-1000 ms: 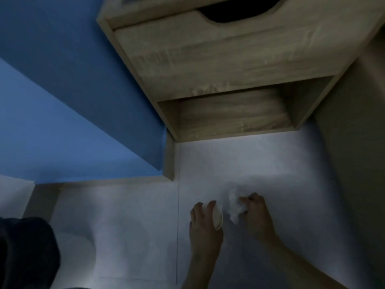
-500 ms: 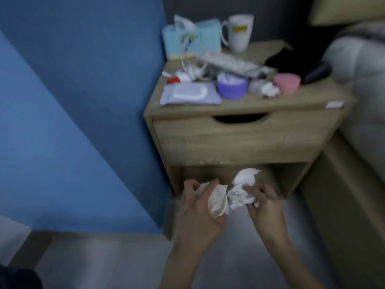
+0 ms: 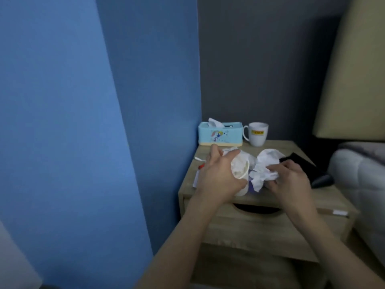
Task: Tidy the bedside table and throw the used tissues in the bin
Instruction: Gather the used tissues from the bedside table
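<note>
Looking down at the bedside table (image 3: 325,198), both hands up just above its top. Holding a white paper cup (image 3: 241,174) in the left hand (image 3: 218,176), fingers and thumb curled right round its side, cup tipped toward the right with its mouth facing the other hand. Looks stuffed with crumpled tissue inside, can't tell how much. Pinching a big scrunched-up tissue (image 3: 263,171) in the right hand (image 3: 291,182), fingertips closed on the lower part of the wad, rest of it puffing upward. Wad just beside the cup's rim, maybe touching, hard to call from this angle. Bit of something purple (image 3: 253,187) peeking out under the cup and tissue, down on the tabletop.

Further back against the wall: light blue tissue box (image 3: 220,135) with a sheet poking out of the top, and right next to it a white mug (image 3: 258,134) with a yellow label, handle facing the box. Over on the right side of the top, a flat black thing (image 3: 302,163) and a dark rounded thing (image 3: 321,180) near the edge, too dim to say what. Small red thing (image 3: 201,166) and something white and flat (image 3: 195,178) half hidden behind the left wrist. Drawer (image 3: 260,228) shut below, curved cutout at its top edge.
</note>
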Available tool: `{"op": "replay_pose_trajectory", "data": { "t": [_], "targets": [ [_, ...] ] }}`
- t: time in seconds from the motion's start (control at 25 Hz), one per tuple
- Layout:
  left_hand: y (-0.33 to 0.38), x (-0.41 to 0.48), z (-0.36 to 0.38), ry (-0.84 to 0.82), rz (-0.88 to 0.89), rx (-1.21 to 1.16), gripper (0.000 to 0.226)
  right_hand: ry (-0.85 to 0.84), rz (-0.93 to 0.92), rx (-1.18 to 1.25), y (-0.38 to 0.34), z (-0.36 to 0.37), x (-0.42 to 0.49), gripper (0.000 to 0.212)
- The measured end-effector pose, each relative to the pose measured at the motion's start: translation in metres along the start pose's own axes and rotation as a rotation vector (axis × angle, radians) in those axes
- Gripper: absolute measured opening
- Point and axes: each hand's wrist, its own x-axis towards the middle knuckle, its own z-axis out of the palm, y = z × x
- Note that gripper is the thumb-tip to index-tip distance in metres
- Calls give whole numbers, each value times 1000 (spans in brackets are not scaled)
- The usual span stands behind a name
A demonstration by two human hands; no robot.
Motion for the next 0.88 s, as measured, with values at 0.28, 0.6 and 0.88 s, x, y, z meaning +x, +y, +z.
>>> {"op": "replay_pose_trajectory", "data": {
  "t": [0.28,0.6,0.88],
  "targets": [
    [-10,56,2,-38,-15,58,70,-110,-87,-319,7,22,63,16],
    [-13,70,29,-121,-56,59,81,-432,44,-209,9,48,67,33],
    [-27,57,20,-110,-38,35,79,-530,45,-105,-4,29,47,53]
  ]
}}
